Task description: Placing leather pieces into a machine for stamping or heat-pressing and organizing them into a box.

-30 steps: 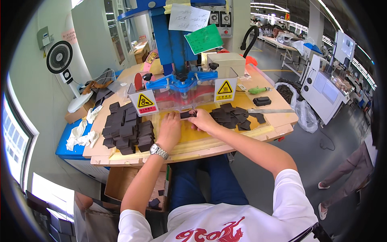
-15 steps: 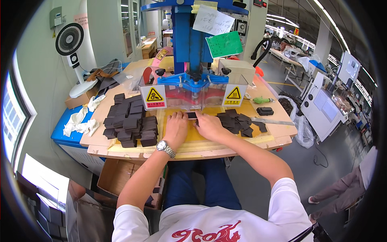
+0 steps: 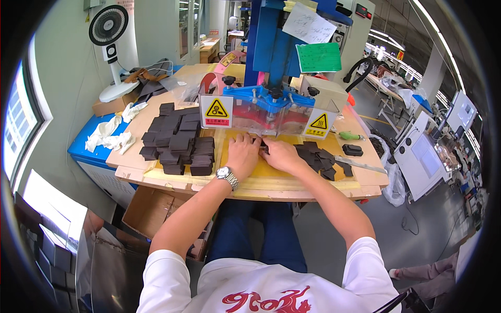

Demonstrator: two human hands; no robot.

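Note:
Both hands meet at the front of a blue press (image 3: 274, 99), just before its clear guard (image 3: 269, 124). My left hand (image 3: 243, 156), with a steel watch at the wrist, has its fingers bent and pressed together. My right hand (image 3: 282, 155) is closed with its thumb and fingertips toward the left one. A small dark piece (image 3: 264, 148) shows between the fingertips, mostly hidden. Stacked dark rectangular pieces (image 3: 180, 141) stand to the left of my hands. On the right lies a loose heap of similar dark pieces (image 3: 318, 159).
A metal ruler-like strip (image 3: 360, 164), a black block (image 3: 353, 150) and a green-handled tool (image 3: 349, 135) lie at the right. White cloths (image 3: 107, 133) and a fan (image 3: 108, 26) are at the left. Below the table's front edge sits an open cardboard box (image 3: 148, 211).
The view has turned, so the press and table sit further right in the picture. My hands have drawn closer together over the dark piece, and less of it shows.

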